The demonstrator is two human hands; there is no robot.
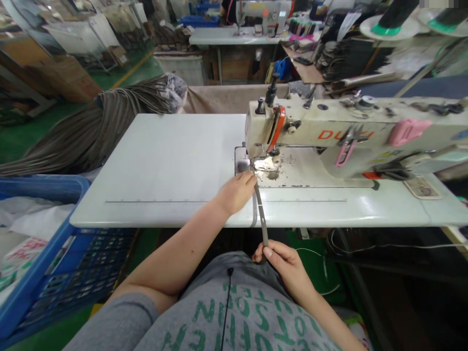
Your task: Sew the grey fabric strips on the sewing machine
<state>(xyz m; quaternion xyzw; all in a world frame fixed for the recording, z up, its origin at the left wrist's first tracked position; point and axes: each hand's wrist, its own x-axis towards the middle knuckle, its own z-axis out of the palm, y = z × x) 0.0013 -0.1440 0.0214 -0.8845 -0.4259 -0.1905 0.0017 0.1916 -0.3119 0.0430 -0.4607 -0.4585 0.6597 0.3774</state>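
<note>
One blue basket [62, 273] sits beside the table [175, 161]. Right hand [281, 258] pinches the strap [262, 214]; left hand's [239, 191] grip I cannot tell.

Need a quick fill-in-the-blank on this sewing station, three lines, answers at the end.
The right hand holds the strip ____ from the sewing machine than the left hand is.
The plastic basket beside the table is coloured ____.
The snips on the front of the machine have ____ handles.

Missing words: farther; blue; pink
</note>
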